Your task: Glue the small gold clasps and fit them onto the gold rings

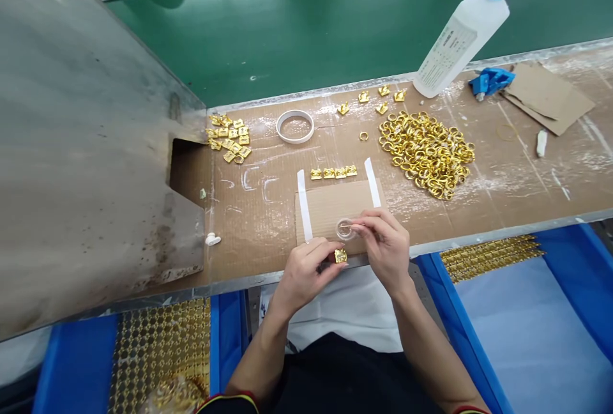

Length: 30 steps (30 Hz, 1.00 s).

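Pinched between the thumb and fingers of my left hand (306, 273) is a gold ring (340, 255) with a square top, held at the bench's front edge. My right hand (384, 245) grips a thin stick (352, 227), its tip over a small clear round dish (343, 229). That dish sits on a piece of corrugated cardboard (330, 206) fixed with white tape strips. Just behind the cardboard stands a short row of square gold pieces (334, 172). What the stick's tip carries is too small to make out.
A heap of gold rings (426, 152) lies to the right, and square gold pieces (230, 136) cluster at left. A tape roll (295, 126), a white bottle with blue nozzle (462, 40) and a metal housing (96, 145) stand around. Blue trays (454, 318) flank me below.
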Available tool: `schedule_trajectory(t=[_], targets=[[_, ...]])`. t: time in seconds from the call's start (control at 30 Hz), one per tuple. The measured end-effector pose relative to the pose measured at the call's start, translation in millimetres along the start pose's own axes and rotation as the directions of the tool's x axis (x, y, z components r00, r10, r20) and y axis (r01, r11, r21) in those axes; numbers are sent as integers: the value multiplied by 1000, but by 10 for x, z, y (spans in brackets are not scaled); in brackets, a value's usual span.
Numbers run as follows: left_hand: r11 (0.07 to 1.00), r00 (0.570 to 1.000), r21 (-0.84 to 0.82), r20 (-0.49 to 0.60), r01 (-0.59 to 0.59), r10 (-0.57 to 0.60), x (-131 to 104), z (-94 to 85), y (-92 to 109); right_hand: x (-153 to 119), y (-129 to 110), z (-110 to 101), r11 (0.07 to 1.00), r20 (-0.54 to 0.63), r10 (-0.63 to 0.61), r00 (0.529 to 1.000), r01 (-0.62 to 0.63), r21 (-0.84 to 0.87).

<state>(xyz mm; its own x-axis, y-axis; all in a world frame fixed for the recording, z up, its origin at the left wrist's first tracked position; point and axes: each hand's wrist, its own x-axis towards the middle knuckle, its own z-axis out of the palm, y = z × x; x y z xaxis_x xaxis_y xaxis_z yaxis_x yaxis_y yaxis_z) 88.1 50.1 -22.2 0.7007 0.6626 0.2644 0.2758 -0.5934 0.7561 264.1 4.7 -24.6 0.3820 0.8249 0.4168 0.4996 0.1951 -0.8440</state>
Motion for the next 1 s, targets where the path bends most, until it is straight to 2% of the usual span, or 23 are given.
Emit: schedule_trajectory(t=[0.23,0.57,0.7,1.0], targets=[[998,998,13,-17,54,-54,-2,42,9,-84,35,-9,969,-78,212,974,-199,146],[993,993,50,-39,109,-107,26,76,18,-218,36,41,929,-169,294,941,-239,283],[993,995,80,-55,90,-86,17,94,11,-334,47,60,937,-173,248,953,-190,294],[988,996,132,-48,83,-77,1,117,-11,-441,116,46,982,-86,102,991,-87,167]])
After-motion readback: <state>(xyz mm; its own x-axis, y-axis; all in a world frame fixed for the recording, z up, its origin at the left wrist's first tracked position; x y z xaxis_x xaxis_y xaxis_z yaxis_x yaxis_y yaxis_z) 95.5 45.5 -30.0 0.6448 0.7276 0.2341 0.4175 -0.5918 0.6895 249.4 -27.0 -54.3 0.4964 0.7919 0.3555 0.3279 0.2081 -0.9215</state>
